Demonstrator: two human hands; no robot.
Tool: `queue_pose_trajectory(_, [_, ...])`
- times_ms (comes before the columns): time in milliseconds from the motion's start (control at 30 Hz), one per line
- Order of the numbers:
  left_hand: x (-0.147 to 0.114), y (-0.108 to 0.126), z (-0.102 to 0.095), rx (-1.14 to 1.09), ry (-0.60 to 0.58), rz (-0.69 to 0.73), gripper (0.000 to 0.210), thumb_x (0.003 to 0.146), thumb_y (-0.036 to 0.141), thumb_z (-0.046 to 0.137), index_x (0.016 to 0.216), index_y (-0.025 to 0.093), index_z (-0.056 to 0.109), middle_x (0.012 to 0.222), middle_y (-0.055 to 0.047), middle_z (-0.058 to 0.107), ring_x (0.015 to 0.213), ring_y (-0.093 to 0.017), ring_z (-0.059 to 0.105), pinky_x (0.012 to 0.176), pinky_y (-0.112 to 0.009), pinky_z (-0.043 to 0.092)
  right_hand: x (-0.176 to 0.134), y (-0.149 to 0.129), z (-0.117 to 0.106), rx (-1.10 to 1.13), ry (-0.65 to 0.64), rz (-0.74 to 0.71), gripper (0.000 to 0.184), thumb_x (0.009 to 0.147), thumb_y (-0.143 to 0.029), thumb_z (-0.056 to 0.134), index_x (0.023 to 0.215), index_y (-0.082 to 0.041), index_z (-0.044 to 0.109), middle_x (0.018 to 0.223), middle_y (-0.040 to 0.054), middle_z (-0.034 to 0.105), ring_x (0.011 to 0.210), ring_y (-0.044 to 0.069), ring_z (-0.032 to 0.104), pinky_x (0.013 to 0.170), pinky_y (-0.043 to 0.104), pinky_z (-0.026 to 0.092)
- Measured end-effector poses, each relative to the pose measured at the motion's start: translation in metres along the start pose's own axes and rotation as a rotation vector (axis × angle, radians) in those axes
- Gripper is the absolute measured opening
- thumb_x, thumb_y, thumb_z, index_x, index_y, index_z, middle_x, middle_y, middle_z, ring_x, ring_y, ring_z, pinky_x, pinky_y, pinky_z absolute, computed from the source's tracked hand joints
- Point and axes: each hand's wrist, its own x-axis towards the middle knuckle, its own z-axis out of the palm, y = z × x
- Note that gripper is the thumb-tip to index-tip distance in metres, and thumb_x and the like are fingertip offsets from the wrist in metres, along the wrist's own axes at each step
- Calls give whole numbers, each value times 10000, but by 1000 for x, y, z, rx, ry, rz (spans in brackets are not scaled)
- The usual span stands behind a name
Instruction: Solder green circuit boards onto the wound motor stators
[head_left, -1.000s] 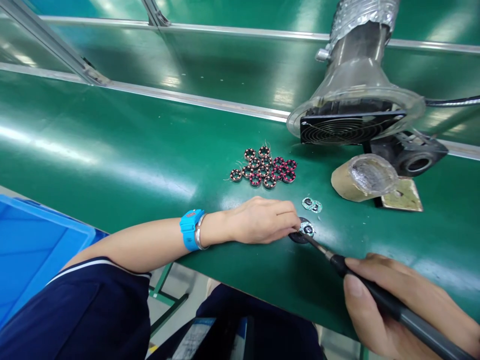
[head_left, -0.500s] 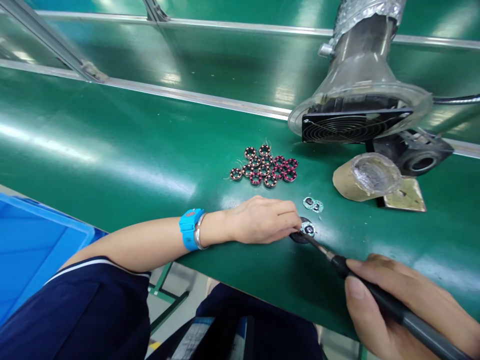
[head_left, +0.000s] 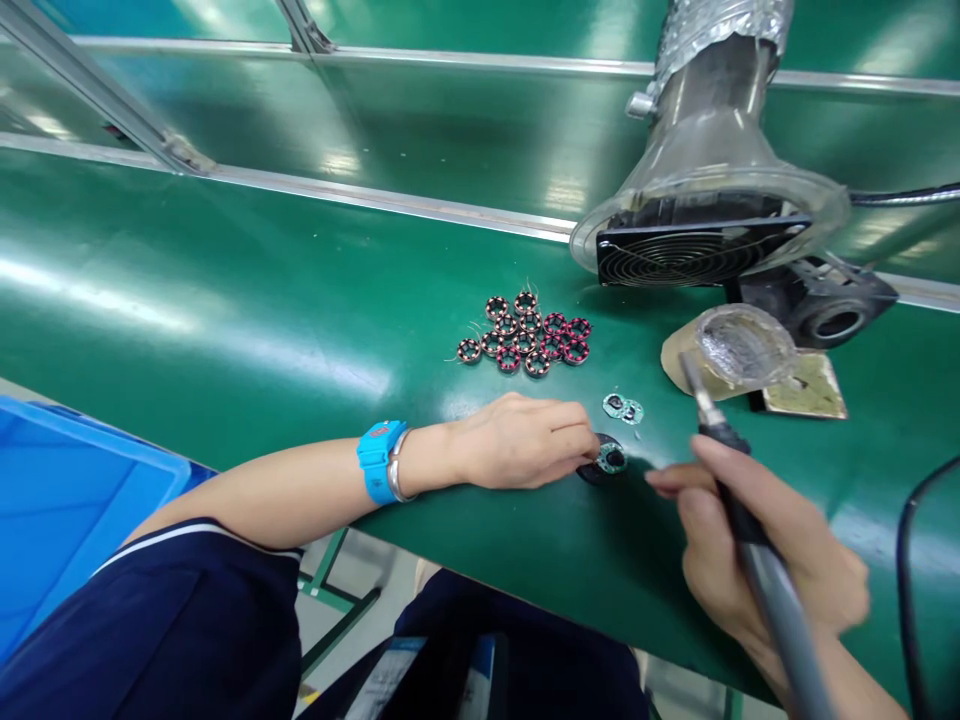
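A soldering iron (head_left: 769,580) is gripped in my right hand (head_left: 780,540), its tip raised in front of the tan cup and apart from the circuit board. My left hand (head_left: 529,440) rests on the bench with its fingers pinched at the left edge of a small round green circuit board (head_left: 613,458). What those fingertips hold is hidden. Under the board lies a round black base (head_left: 596,476). Just beyond it are two more small green boards (head_left: 622,408), side by side. Farther back sit several ring-shaped copper-wound coils (head_left: 530,322), some reddish, with loose wire ends.
A fume hood with a black fan grille (head_left: 697,255) hangs at the back right. Below it stand a tan cup (head_left: 682,365) and a yellowish pad (head_left: 814,385). A black cable (head_left: 906,560) curves at the right. At the left is a blue bin (head_left: 90,520).
My right hand has lifted the soldering iron off the board and swung its tip up and to the right. A black cable now shows at the right. My left hand stays at the board.
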Motion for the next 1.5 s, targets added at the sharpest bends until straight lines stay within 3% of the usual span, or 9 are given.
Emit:
queue_pose_trajectory(100, [0,0,1,18,19,13,209,990,248,430,970,185,628,912,-15,676,754,-113,626,631,-218,492,10,5,15,-45,-84,-135,397,814,-49,674,1173,-213,638,806,-7,688,678,103,594,656,233,520])
queue_pose_trajectory(267, [0,3,2,-92,54,-37,177,945,259,489,904,185,645,861,-18,679,744,-122,632,659,-233,497,15,8,20,-19,-139,-146,378,792,-51,699,1135,-199,641,859,13,695,733,120,594,705,254,529])
queue_pose_trajectory(500, [8,11,0,-617,54,-351,93,860,223,618,826,146,657,739,14,608,606,-61,565,584,-165,472,10,8,23,16,-118,-166,463,759,-12,708,1173,-201,626,894,13,714,742,124,597,725,272,542])
queue_pose_trajectory(700, [13,11,-4,-793,-25,-513,77,816,204,645,790,132,656,696,29,599,587,-56,552,565,-164,459,8,10,23,29,-135,-238,502,747,23,682,1207,-171,623,892,16,716,799,141,588,724,278,544])
queue_pose_trajectory(967, [12,12,-6,-784,-6,-547,24,783,134,629,776,134,651,686,31,600,594,-52,540,553,-154,432,9,8,17,3,-174,-313,482,787,-4,643,1239,-166,599,791,11,690,845,181,628,713,301,553])
queue_pose_trajectory(1200, [12,11,-3,-776,-4,-529,53,765,102,621,786,138,654,709,25,623,589,-52,556,553,-153,457,6,10,13,-12,-157,-242,548,806,-12,628,1303,-239,584,873,-1,719,825,155,640,733,293,556])
queue_pose_trajectory(1367, [11,12,-1,-732,10,-547,58,749,92,624,758,139,655,697,29,613,580,-53,554,554,-158,451,12,4,-7,53,-69,-136,647,809,-33,637,1414,-218,502,927,32,698,790,149,617,683,292,518])
queue_pose_trajectory(1500, [11,13,0,-718,30,-543,48,758,106,620,749,142,650,702,26,615,588,-56,562,567,-168,462,19,-10,-30,98,-101,-72,469,859,-113,580,1310,-242,599,901,56,643,749,158,608,607,307,482])
